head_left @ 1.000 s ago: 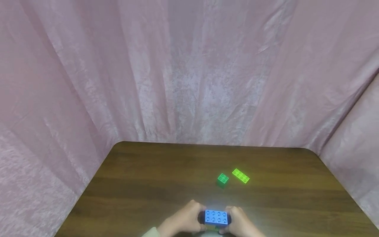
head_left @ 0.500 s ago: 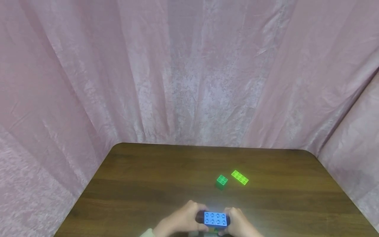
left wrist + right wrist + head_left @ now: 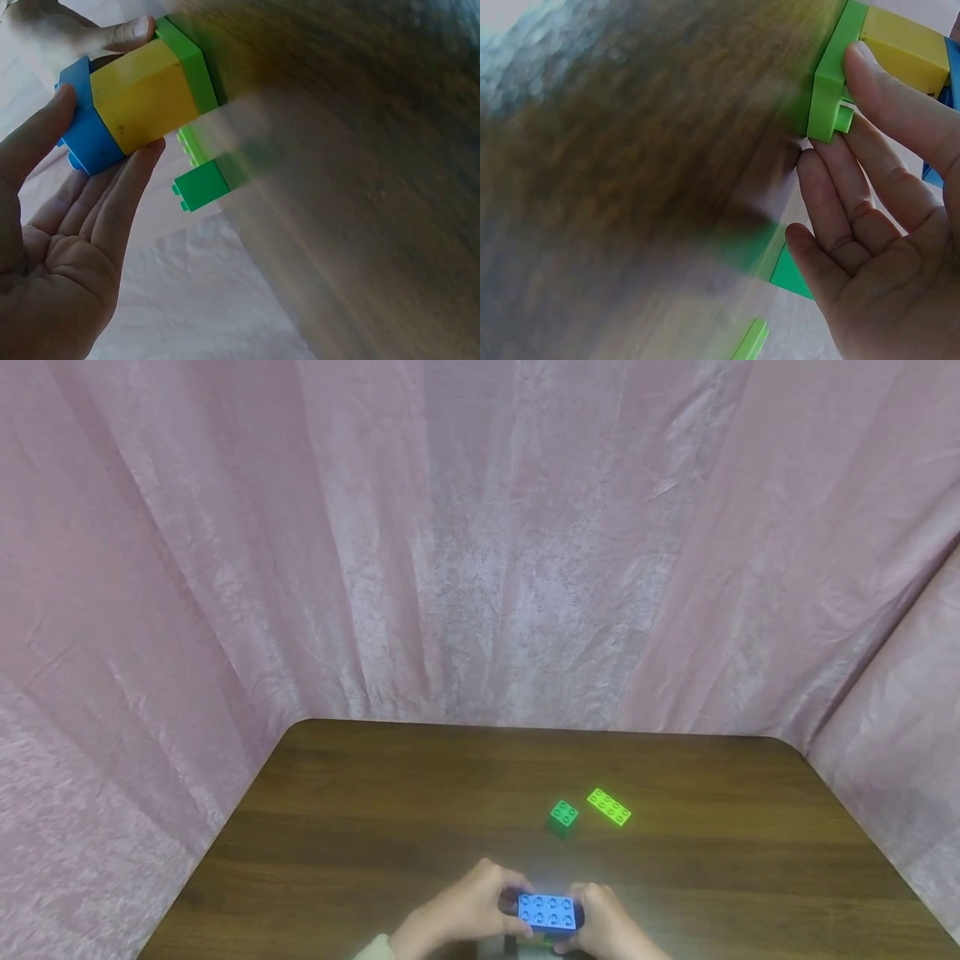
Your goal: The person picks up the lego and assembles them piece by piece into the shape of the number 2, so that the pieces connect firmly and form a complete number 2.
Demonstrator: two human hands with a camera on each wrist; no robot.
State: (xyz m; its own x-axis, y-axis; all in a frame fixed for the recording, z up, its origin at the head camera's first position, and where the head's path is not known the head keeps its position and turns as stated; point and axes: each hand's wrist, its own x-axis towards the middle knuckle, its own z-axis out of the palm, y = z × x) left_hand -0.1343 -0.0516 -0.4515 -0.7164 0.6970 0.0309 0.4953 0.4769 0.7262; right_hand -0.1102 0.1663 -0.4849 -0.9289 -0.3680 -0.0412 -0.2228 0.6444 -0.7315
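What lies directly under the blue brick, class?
Under the blue brick is a yellow brick, with a light green piece below that. The yellow brick's top is covered, so any studs there are hidden.

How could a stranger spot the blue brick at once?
Start with the brown table; toward its near side, find the left hand and right hand. Between them, topping a yellow block, sits the blue brick, studs up. It is the only blue piece; its neighbours are yellow or green.

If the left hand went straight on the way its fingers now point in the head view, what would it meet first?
The blue block, which the left hand grips; past that, probably the right hand, though depth is unclear.
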